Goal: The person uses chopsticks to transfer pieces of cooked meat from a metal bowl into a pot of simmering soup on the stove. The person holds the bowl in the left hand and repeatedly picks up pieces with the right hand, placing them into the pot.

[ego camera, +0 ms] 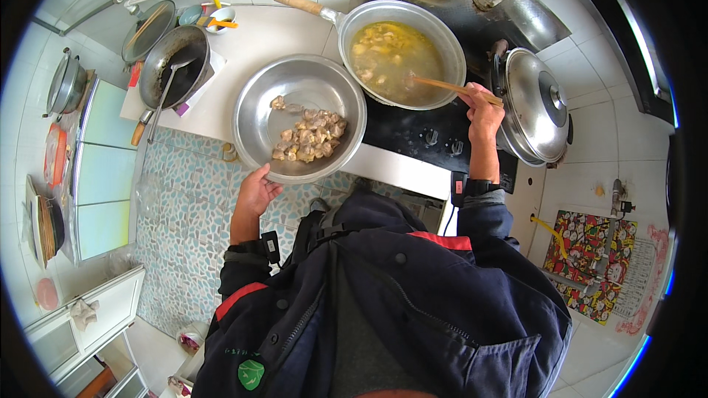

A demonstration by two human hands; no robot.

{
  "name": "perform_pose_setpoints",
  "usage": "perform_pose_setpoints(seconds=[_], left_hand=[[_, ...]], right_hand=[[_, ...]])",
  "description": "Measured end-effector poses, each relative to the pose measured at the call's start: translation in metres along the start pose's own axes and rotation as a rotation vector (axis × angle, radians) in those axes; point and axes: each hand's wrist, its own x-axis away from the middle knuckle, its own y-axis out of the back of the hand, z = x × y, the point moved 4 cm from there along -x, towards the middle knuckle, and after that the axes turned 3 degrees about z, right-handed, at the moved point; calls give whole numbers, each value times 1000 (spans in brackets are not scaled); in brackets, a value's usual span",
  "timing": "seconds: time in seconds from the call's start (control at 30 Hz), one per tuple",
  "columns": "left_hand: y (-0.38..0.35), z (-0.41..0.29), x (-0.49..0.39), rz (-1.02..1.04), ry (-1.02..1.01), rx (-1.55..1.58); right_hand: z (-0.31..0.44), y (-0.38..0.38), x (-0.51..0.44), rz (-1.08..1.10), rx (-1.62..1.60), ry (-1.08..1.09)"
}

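My left hand [258, 190] holds the near rim of a wide stainless steel basin [251, 121], thumb over the edge. Chunks of cooked meat [312, 135] lie in the basin. With my right hand [482, 113] I grip wooden chopsticks [456, 87], their tips dipping into the yellowish broth [390, 61] of a wok [459, 55] on the black gas stove [406, 132]. Pieces of meat show in the broth. The wok's wooden handle [298, 3] points to the upper left. How the submerged tips meet the meat cannot be told.
A lidded steel pot [534, 102] stands right of the wok. On the left, a dark wok [193, 50] holds a metal ladle [166, 88]. Behind it are a glass lid [145, 27] and a small bowl [221, 17] with an orange-handled brush [213, 22]. Stove knobs [431, 137] face me.
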Motion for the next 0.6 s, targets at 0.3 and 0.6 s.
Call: perform_pose_setpoints(seconds=[0.3, 0.6], left_hand=[[-2, 0, 1, 22, -1, 0], [1, 3, -2, 0, -13, 22]], right_hand=[[42, -38, 29, 139, -96, 10], [8, -110, 75, 373, 49, -134]])
